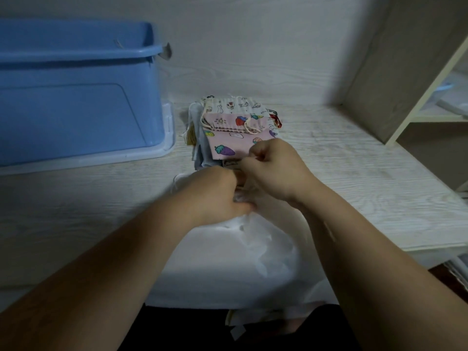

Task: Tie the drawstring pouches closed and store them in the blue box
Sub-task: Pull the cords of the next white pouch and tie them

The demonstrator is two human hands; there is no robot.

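Note:
A white drawstring pouch (253,252) lies on the table in front of me, its gathered mouth pointing away. My left hand (215,193) grips the pouch's neck from the left. My right hand (273,168) has curled fingers that pinch the drawstring just above the neck; the string itself is mostly hidden. Behind my hands sits a stack of printed pouches (228,133), the top one pink with strawberry prints. The blue box (76,97) stands open at the far left.
The blue box rests on its clear lid (167,145). A wooden shelf unit (405,84) rises at the right, with the pale wood table (354,160) running under it. A wall closes off the back.

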